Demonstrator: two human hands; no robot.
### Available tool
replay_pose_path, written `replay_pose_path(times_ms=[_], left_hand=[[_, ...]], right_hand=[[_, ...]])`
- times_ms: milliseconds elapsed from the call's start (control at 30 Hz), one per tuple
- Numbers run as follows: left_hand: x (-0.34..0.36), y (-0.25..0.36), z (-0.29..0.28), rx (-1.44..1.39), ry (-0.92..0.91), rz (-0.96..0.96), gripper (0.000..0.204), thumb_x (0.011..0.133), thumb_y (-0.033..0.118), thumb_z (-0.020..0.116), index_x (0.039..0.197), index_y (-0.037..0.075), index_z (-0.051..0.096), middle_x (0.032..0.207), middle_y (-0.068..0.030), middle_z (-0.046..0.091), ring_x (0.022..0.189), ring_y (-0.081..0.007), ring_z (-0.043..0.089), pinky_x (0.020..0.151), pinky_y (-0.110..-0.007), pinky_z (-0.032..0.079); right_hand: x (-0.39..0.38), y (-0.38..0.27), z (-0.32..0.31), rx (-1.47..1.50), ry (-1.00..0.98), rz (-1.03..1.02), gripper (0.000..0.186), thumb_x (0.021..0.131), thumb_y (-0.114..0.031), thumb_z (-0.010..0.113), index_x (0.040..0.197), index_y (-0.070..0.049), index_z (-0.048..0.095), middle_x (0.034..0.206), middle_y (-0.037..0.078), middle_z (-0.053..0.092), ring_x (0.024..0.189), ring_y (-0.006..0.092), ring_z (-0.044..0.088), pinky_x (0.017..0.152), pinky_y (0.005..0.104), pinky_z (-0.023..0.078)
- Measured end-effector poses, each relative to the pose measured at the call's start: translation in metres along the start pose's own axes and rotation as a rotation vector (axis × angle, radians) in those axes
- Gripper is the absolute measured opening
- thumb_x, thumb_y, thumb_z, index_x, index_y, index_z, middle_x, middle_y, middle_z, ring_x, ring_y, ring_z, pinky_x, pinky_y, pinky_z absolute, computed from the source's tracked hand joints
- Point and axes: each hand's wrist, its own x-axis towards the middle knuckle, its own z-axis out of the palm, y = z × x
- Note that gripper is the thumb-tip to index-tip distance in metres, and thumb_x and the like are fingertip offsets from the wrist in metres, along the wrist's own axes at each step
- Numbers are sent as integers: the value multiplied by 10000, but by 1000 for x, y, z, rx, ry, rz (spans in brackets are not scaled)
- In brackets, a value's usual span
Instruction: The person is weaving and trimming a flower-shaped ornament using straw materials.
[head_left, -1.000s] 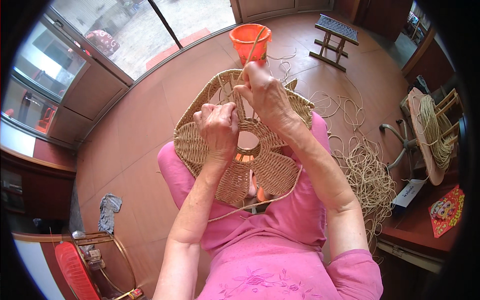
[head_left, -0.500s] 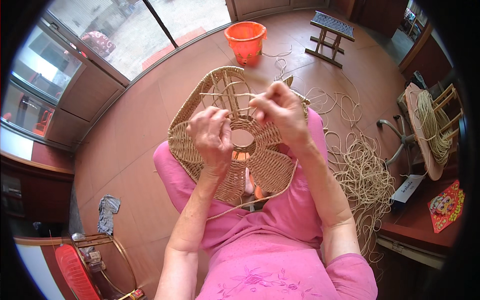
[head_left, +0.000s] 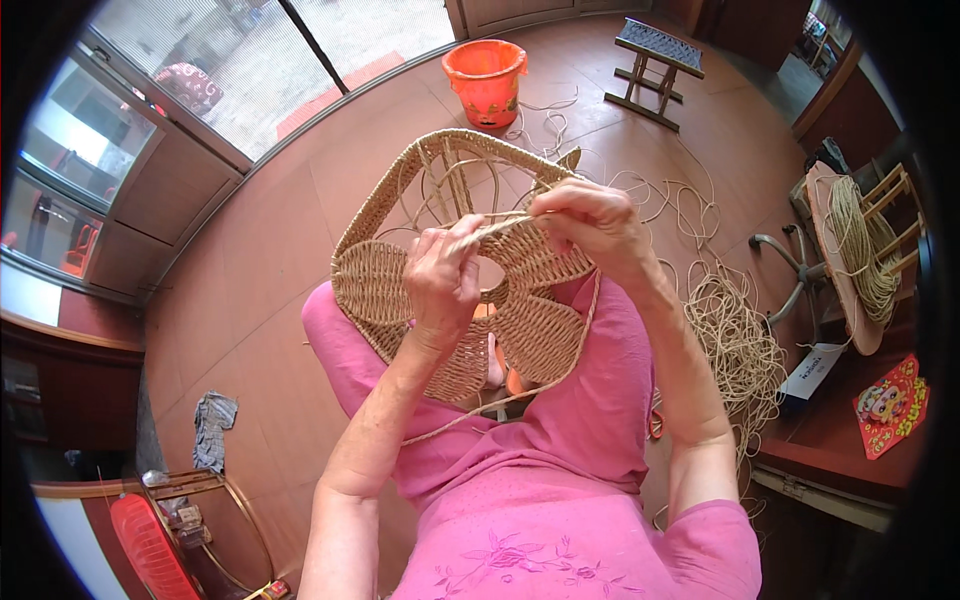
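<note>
A tan woven panel (head_left: 545, 345) with petal-shaped sections around a round hole rests across my lap. One section at its far side is open, showing bare ribs inside a thick woven rim (head_left: 385, 185). Over that far half, a length of tan cord (head_left: 500, 230) runs between my two hands. My left hand (head_left: 440, 285) is closed on the cord's left part, above the panel's middle. My right hand (head_left: 592, 222) pinches the cord near the panel's right edge, its fingertips together. Another strand of cord (head_left: 500, 404) crosses my lap along the panel's near side.
A loose heap of cord (head_left: 735, 345) lies on the floor to my right, trailing strands toward an orange bucket (head_left: 487, 88). A small folding stool (head_left: 657, 60) stands far right. Coiled cord (head_left: 855, 240) hangs on a board. A red fan (head_left: 150, 548) is near left.
My right hand has moved right and slightly nearer, and my left hand slightly right and nearer. The cord between them now looks drawn straighter.
</note>
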Motion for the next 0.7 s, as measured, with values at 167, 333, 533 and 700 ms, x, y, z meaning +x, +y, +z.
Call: replay_pose_path(times_ms=[167, 333, 533, 700], left_hand=[[23, 9, 4, 104, -217, -153, 395, 930, 40, 606, 1314, 130, 601, 964, -114, 738, 795, -308, 696, 713, -398, 541], [44, 0, 20, -128, -376, -296, 652, 917, -13, 554, 1513, 186, 380, 1100, -181, 722, 687, -212, 700, 611, -352, 559], [61, 4, 20, -301, -464, -585, 740, 875, -62, 538, 1537, 207, 344, 1034, -138, 715, 569, -95, 603, 470, -274, 509], [44, 8, 5, -50, -277, -268, 599, 858, -25, 583, 1417, 159, 478, 771, -50, 629, 640, -142, 637, 589, -278, 525]], right_hand=[[30, -14, 1, -1132, -267, -342, 84, 808, -64, 685, 878, -27, 710, 892, 108, 621, 773, 233, 699, 655, 322, 590], [45, 7, 23, -1317, -198, -356, 120, 818, -52, 648, 930, -16, 671, 913, 136, 668, 757, 259, 717, 644, 353, 593], [29, 21, 29, -1074, -15, -202, 89, 831, -57, 613, 908, -37, 573, 875, 142, 677, 761, 286, 709, 620, 386, 562], [15, 19, 32, -722, 136, -323, 101, 862, -51, 652, 930, -46, 578, 919, 114, 678, 794, 303, 692, 652, 411, 554]])
